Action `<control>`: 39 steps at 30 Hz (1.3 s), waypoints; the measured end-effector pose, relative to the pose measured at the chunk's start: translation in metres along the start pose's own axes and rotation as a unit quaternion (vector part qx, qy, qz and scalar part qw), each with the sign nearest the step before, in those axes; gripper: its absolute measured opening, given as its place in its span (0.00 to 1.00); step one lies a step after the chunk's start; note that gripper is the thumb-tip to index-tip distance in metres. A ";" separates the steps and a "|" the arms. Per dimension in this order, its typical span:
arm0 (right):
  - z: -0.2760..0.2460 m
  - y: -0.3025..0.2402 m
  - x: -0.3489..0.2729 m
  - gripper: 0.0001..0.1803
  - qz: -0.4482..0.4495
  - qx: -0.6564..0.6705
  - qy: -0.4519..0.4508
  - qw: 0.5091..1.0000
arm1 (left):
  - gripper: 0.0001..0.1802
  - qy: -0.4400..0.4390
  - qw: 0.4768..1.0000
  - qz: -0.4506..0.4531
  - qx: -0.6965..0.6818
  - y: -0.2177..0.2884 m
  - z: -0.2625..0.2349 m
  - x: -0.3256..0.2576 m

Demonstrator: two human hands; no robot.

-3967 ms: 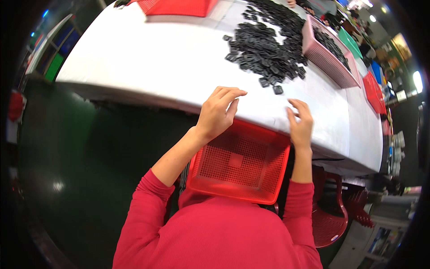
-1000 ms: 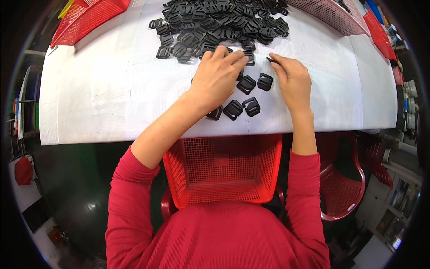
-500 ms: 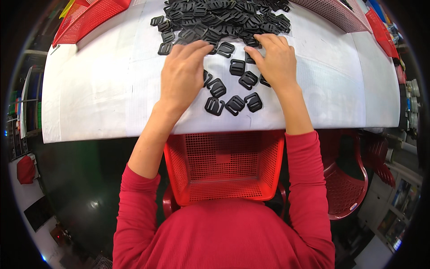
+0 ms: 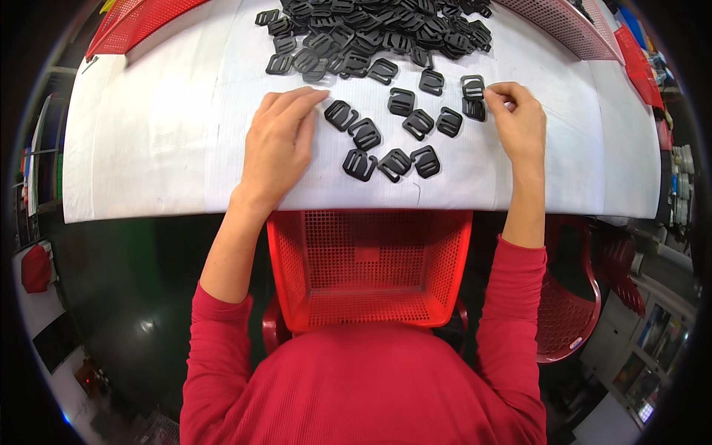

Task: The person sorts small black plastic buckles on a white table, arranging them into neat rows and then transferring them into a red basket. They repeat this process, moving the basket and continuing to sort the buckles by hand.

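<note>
Several black plastic buckles with slots lie spread on the white-covered table (image 4: 185,148), in front of a big heap of the same buckles (image 4: 386,30). My right hand (image 4: 515,115) is at the right of the spread, thumb and fingertips pinched at the edge of one buckle (image 4: 472,86). Partly under that one is a second buckle (image 4: 474,110). My left hand (image 4: 278,144) rests on the table left of the spread, fingers stretched and holding nothing. Nearest to it is a buckle (image 4: 340,116), a little apart from its fingertips.
A red perforated basket (image 4: 371,311) stands below the table's near edge, in front of my body. Another red basket (image 4: 141,30) is at the far left, a pale pink one (image 4: 571,33) at the far right. A dark red plastic chair (image 4: 567,319) stands to the right.
My right hand has moved right and nearer, with a buckle at its fingertips. My left hand has drawn back from the heap's edge toward me. More buckles lie spread apart from the heap.
</note>
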State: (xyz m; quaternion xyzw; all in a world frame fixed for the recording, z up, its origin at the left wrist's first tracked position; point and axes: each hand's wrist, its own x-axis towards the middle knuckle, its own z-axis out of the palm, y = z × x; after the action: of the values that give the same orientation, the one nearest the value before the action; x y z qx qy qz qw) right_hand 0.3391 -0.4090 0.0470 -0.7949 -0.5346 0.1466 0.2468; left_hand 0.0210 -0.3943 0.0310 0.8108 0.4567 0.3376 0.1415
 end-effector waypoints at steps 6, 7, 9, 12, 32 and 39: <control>0.041 0.017 -0.025 0.25 -0.213 -0.097 0.094 0.968 | 0.17 -0.023 0.999 0.010 -0.024 0.006 0.004 0.001; 0.044 0.009 -0.034 0.27 -0.221 -0.061 0.062 0.971 | 0.17 -0.028 0.999 0.024 -0.026 0.007 0.007 0.004; 0.042 -0.004 -0.046 0.26 -0.223 0.026 0.018 0.974 | 0.20 -0.046 0.996 0.070 -0.019 0.010 0.018 0.011; 0.044 -0.015 -0.044 0.25 -0.228 0.090 0.007 0.969 | 0.25 -0.087 0.988 0.126 0.019 0.015 0.041 0.026; 0.044 -0.017 -0.061 0.26 -0.328 0.078 -0.080 0.938 | 0.30 -0.150 0.976 0.154 0.044 0.013 0.033 -0.002; 0.019 -0.018 -0.115 0.28 -0.363 0.101 -0.191 0.906 | 0.27 -0.289 0.942 0.139 -0.094 0.032 -0.009 -0.048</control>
State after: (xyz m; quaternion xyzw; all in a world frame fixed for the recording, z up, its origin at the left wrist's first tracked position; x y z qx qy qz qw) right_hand 0.2713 -0.5056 0.0379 -0.4735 -0.8057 0.2487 0.2547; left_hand 0.0186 -0.4525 0.0355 0.9119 0.2453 0.1459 0.2948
